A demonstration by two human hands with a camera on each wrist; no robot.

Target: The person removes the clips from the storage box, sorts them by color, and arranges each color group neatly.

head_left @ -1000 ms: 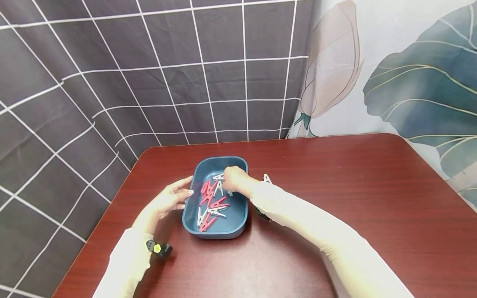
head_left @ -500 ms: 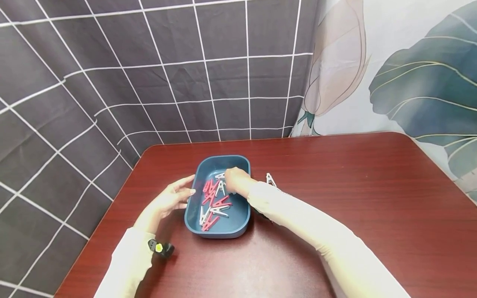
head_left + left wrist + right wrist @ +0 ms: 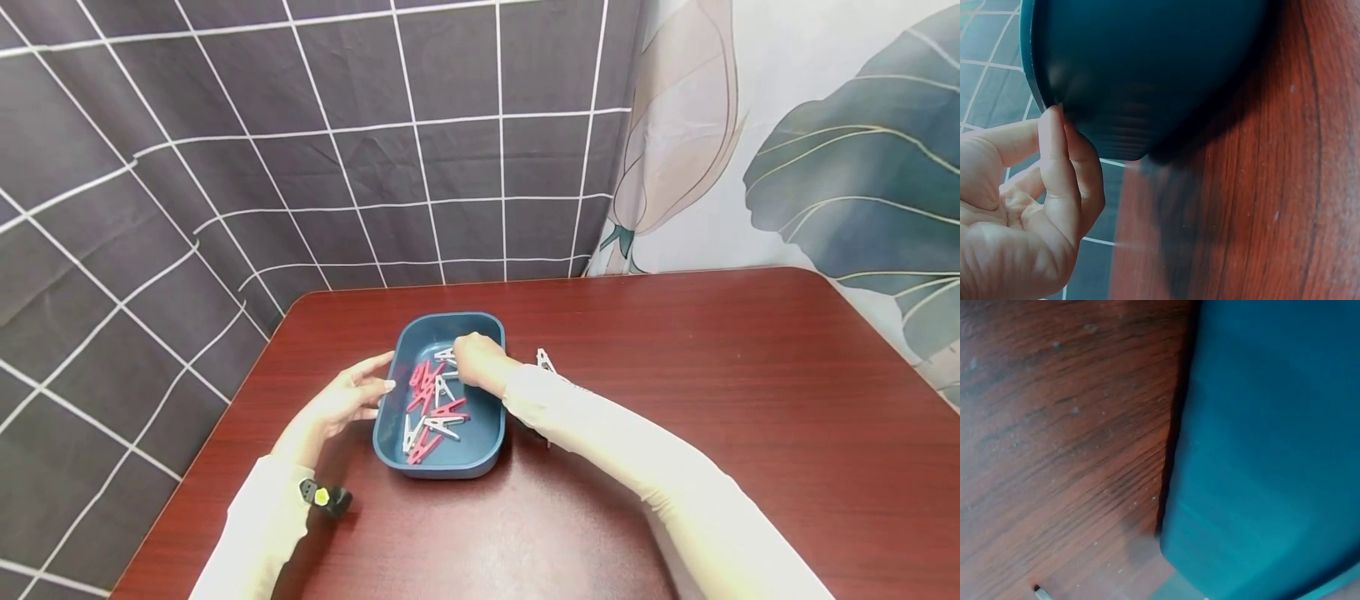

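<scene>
**Two hands at a blue tray of clothes pegs**

From the head camera, a blue tray sits left of centre on the red-brown tabletop, with red and white pegs heaped inside; the right hand reaches over the tray's far right part with its fingers curled down among the pegs, yet whether it has hold of one cannot be told, since the back of the hand hides the fingertips; the left hand lies at the tray's left rim, fingers nearly straight and loosely spread.

The left wrist camera adds that a fingertip of the left hand touches the tray's outer wall, the other fingers gently bent and holding nothing; the pegs do not show there.

The right wrist camera shows only blurred tray wall against wood grain; no fingers appear.

One white peg lies on the tabletop just right of the tray, partly cut off by the right sleeve.
</scene>
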